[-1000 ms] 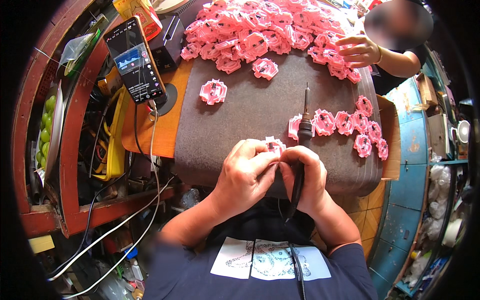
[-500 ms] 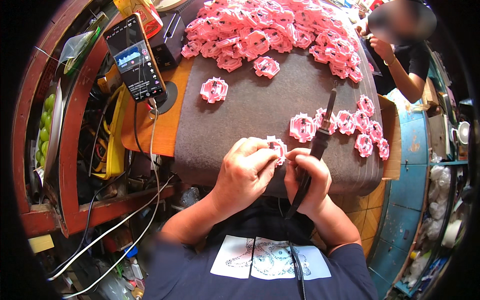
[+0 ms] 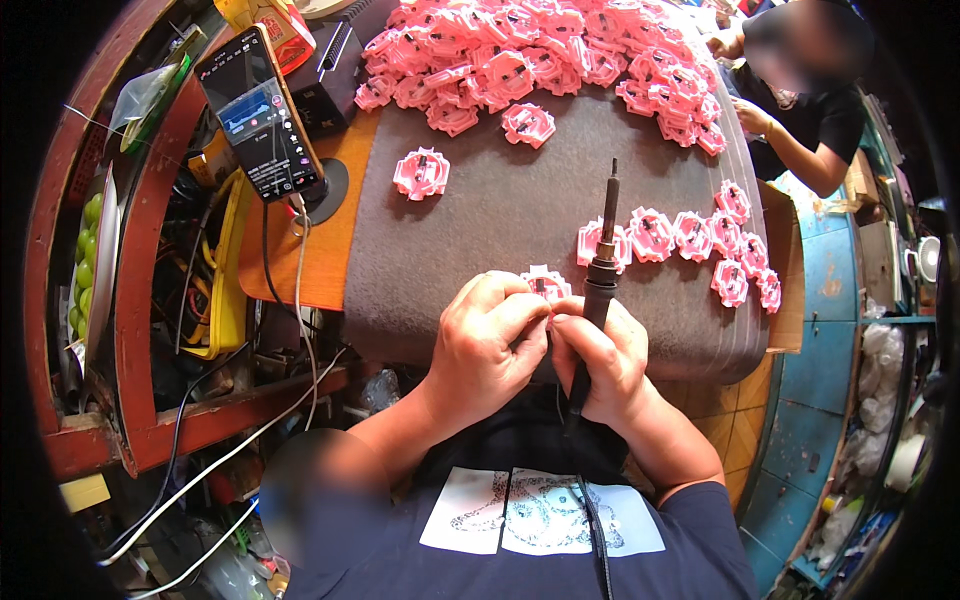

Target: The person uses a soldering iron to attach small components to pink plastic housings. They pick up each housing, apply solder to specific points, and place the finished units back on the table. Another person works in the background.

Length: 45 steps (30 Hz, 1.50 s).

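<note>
Over the near edge of the dull dark mat [image 3: 480, 215], my left hand [image 3: 490, 325] pinches an angular pink plastic piece [image 3: 546, 281]; my right hand [image 3: 607, 355], curled round a slim black soldering iron [image 3: 601, 280], has thumb and fingertip together beside it, on what I can't tell. Such close fingering seems to call for steadiness.

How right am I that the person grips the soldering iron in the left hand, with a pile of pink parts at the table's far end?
One slip: the head view shows the soldering iron in the right hand, not the left. The pile of pink parts is indeed at the far end of the table.
</note>
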Motion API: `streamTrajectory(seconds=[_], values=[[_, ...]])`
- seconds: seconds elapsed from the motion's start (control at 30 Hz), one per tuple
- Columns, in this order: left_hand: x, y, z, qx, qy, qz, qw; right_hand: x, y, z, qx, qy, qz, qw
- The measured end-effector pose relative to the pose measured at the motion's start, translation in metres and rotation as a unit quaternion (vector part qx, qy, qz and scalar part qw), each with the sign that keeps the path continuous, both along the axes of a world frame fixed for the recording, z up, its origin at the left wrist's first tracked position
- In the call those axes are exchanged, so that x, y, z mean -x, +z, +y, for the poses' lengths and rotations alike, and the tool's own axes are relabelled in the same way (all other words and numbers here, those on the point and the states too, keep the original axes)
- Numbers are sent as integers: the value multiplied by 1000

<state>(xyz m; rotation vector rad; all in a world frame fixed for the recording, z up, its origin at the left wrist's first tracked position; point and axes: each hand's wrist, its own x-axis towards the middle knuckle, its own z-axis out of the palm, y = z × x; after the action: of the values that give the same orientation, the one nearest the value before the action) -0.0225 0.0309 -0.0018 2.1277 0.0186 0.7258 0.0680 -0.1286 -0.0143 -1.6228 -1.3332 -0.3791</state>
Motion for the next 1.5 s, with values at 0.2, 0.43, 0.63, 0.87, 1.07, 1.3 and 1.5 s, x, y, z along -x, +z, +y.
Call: streamTrajectory(seconds=[0.2,0.43,0.63,0.87,1.07,1.3,1.5], values=[[-1,5,3,-21,-4,21,1000,-2,-1,0,-7,9,-9,1000],[-2,3,3,-22,-1,16,1000,-6,-11,-25,-28,62,57,996],[-2,6,2,-29,-6,24,999,2,-20,-42,-75,-15,81,994],[-2,4,4,-46,-13,25,999,5,20,-69,-32,-14,23,999],[-3,13,3,-68,-30,58,996,9,26,-73,-27,21,34,999],[0,17,2,-82,-47,75,993,10,22,-74,-26,38,46,998],[-1,21,1,-86,-47,86,991,10,23,-78,-15,46,53,997]])
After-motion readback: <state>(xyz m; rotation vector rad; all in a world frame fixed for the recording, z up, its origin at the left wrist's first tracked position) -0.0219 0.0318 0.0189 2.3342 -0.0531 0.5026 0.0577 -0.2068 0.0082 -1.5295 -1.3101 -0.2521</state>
